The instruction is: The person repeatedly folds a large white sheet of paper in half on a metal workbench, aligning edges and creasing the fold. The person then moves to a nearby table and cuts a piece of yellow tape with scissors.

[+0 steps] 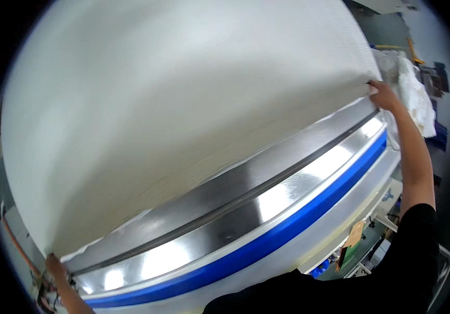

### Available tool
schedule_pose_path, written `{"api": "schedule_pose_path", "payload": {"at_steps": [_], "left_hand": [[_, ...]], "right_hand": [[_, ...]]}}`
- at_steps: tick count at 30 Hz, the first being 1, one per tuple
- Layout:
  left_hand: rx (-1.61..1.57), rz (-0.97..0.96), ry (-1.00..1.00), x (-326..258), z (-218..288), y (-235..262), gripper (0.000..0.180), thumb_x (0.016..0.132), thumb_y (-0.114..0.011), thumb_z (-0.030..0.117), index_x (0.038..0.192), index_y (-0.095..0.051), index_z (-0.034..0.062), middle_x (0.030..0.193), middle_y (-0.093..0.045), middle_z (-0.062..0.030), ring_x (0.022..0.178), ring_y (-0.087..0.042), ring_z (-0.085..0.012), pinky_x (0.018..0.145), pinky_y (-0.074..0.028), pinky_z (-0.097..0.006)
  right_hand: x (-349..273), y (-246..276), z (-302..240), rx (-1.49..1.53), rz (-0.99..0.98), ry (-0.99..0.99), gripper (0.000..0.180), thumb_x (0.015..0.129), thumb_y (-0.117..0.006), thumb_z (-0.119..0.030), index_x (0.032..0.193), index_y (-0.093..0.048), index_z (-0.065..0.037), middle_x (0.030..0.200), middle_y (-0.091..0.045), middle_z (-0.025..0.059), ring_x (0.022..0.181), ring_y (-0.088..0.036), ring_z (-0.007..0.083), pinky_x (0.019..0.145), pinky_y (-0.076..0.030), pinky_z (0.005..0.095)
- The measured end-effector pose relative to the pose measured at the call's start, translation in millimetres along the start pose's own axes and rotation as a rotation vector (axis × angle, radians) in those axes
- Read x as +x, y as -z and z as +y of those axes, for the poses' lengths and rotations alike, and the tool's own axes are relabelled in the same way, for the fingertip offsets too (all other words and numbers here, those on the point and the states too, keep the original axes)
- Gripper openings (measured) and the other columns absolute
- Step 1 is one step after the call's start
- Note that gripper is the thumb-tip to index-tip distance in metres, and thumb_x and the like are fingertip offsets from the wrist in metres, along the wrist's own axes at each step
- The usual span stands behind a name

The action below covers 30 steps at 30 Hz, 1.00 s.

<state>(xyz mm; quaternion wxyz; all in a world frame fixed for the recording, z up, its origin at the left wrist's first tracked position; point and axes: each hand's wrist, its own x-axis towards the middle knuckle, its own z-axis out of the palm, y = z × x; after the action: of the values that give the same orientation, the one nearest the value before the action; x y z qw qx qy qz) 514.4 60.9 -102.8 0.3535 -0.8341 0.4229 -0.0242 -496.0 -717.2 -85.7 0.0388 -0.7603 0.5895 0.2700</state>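
A wide white sheet of fabric (pixel 183 104) fills most of the view, its near edge running slantwise from lower left to upper right. My left hand (pixel 55 267) is closed on the sheet's near left corner; only part of that hand shows. At the near right corner, my right hand (pixel 384 96) pinches the sheet, the arm stretched far out. Between my hands the edge hangs slightly uneven over a brushed metal plate (pixel 225 186). A dark narrow groove (pixel 235 196) runs along this plate on the side toward me.
Nearer my body lie a shiny metal strip (pixel 225 230) and a blue band (pixel 246 251) along a pale machine front. Crumpled white cloth (pixel 413 94) hangs beyond my right hand. An orange hose (pixel 15 240) runs at the far left. Small items sit on a shelf (pixel 355 235) at lower right.
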Motion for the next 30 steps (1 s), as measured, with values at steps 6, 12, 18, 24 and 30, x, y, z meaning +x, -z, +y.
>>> {"api": "schedule_pose_path", "payload": {"at_steps": [6, 12, 18, 24, 30], "left_hand": [[0.134, -0.150, -0.042, 1, 53, 51, 0.022, 0.085, -0.051, 0.003, 0.099, -0.067, 0.0089, 0.097, -0.068, -0.0147, 0.089, -0.065, -0.0350, 0.077, -0.053, -0.042], [-0.126, -0.121, 0.094, -6, 86, 153, 0.033, 0.088, -0.046, 0.009, 0.110, -0.067, 0.0196, 0.104, -0.067, -0.0137, 0.096, -0.062, -0.0368, 0.082, -0.050, -0.046], [-0.100, -0.191, 0.068, -45, 32, 177, 0.035, 0.084, -0.050, 0.010, 0.113, -0.066, 0.0213, 0.104, -0.067, -0.0132, 0.098, -0.061, -0.0370, 0.085, -0.048, -0.046], [0.047, -0.354, -0.153, -134, 9, 136, 0.036, 0.082, -0.050, 0.007, 0.112, -0.068, 0.0184, 0.105, -0.068, -0.0120, 0.099, -0.062, -0.0340, 0.089, -0.047, -0.044], [0.219, -0.895, -0.337, -196, 83, 113, 0.030, 0.083, -0.051, 0.010, 0.107, -0.069, 0.0152, 0.110, -0.067, -0.0092, 0.109, -0.061, -0.0269, 0.101, -0.039, -0.048]], "right_hand": [[4, -17, 24, -0.146, 0.218, -0.045, 0.043, 0.080, -0.058, -0.001, 0.121, -0.061, -0.014, 0.113, -0.066, 0.0142, 0.102, -0.063, 0.0335, 0.092, -0.049, 0.0417], [-23, 22, 67, -0.066, 0.193, 0.106, 0.043, 0.080, -0.054, -0.002, 0.121, -0.060, -0.012, 0.111, -0.065, 0.0192, 0.103, -0.061, 0.0374, 0.088, -0.048, 0.0434], [-49, 53, 173, -0.149, 0.288, 0.190, 0.044, 0.085, -0.055, -0.005, 0.129, -0.054, -0.009, 0.119, -0.062, 0.0191, 0.112, -0.058, 0.0345, 0.096, -0.045, 0.0412], [-110, 21, 197, -0.201, 0.019, 0.191, 0.040, 0.084, -0.055, -0.001, 0.124, -0.056, -0.004, 0.123, -0.061, 0.0169, 0.114, -0.057, 0.0334, 0.098, -0.044, 0.0400], [-172, -34, 150, -0.308, -0.268, 0.297, 0.039, 0.068, -0.056, 0.001, 0.105, -0.065, -0.004, 0.104, -0.066, 0.0159, 0.098, -0.060, 0.0370, 0.091, -0.046, 0.0436]]}}
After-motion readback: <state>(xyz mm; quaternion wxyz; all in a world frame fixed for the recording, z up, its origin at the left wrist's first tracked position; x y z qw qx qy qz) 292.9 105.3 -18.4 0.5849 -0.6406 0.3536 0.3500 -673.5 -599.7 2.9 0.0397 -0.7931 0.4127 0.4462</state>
